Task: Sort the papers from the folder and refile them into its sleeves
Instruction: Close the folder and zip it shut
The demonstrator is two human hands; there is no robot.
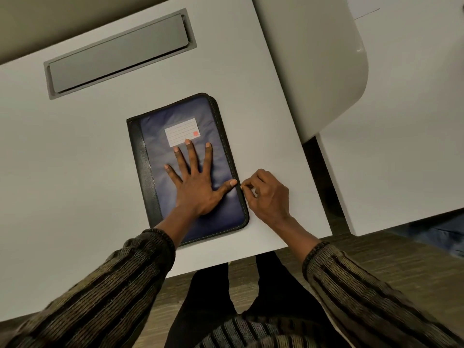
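Presently pressing down on the folder (226, 212) with the left hand (193, 182), flat and spread across the blue cover just near of the white label (181, 131); pinching at the zip (227, 146) along the right side with the right hand (266, 194), fingertips drawn together level with the left thumb. Cannot make out the pull itself, too small. Closed and flat on the desk (75, 172), black spine to the left, near corner close to the desk's near edge. Could snag the zip at the rounded near-right corner if tugged at an angle into the fabric. Could also skid the whole folder toward that near edge and down to the floor (376, 247) if the flat palm eases during a hard pull. Once opened, could spill loose papers in a heap, since nothing inside shows yet.
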